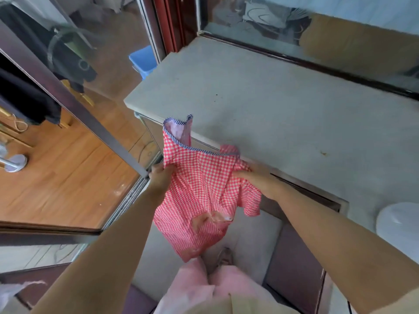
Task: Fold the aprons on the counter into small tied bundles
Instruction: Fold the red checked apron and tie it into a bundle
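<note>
A red-and-white checked apron (201,191) with blue striped trim hangs in the air just in front of the grey counter's (272,105) near edge. My left hand (161,179) grips its left side. My right hand (256,179) grips its right side, where the cloth bunches. The apron's top corner stands up near the counter edge and its lower part droops toward my legs. A stained patch shows on the lower front.
A glass sliding door (74,123) stands to the left, with a wooden floor and a blue bin (142,61) behind it. A window frame (306,57) runs along the counter's far edge. A white round object (399,225) sits at the right edge.
</note>
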The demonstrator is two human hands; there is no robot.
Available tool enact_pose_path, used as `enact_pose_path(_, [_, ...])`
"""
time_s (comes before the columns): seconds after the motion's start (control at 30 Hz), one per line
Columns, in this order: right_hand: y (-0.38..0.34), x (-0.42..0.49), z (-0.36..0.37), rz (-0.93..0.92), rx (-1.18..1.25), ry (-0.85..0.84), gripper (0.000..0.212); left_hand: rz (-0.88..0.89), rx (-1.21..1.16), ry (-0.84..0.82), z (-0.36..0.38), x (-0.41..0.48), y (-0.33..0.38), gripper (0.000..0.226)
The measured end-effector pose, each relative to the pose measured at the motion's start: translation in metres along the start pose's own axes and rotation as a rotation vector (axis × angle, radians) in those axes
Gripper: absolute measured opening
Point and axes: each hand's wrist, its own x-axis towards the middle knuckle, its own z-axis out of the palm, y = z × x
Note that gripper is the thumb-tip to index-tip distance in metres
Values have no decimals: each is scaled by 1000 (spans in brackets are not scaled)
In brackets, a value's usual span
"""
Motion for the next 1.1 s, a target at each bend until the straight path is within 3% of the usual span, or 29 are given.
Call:
enact_pose_path(0.1, [-3, -7, -10, -6, 4, 179, 42, 40, -4, -28, -4, -7, 0, 26])
enact_pose_path(0.2, [1, -16, -18, 102, -42, 109, 46, 43, -18, -80, -3, -9, 1, 30])
enact_pose_path(0.33, [19, -21, -22, 219, -72, 13, 60, 58, 104, -161, -6, -5, -1, 18])
enact_pose_path(0.5, [28, -24, -21, 64, 105, 255, 44, 95, 235, -179, -24, 5, -5, 32])
enact_pose_path(0.6, [29, -27, -13, 35, 67, 245, 42, 126, 223, -248, -35, 8, -4, 41])
enact_pose_path(0.73, [21, -32, 11, -100, 71, 316, 30, 142, 165, -359, -32, 3, 1, 34])
enact_pose_path(0.87, [-4, -30, 46, -171, 99, 220, 28, 222, 123, -379, -15, -7, 12, 22])
enact_pose_path(1.0, [-20, -21, 84, -161, 206, -20, 33, 177, 150, -577, 4, -18, 21, 27])
enact_pose_path(1.1, [-23, -16, 95, -196, 242, 75, 31, 44, -92, -634, 6, -22, 28, 39])
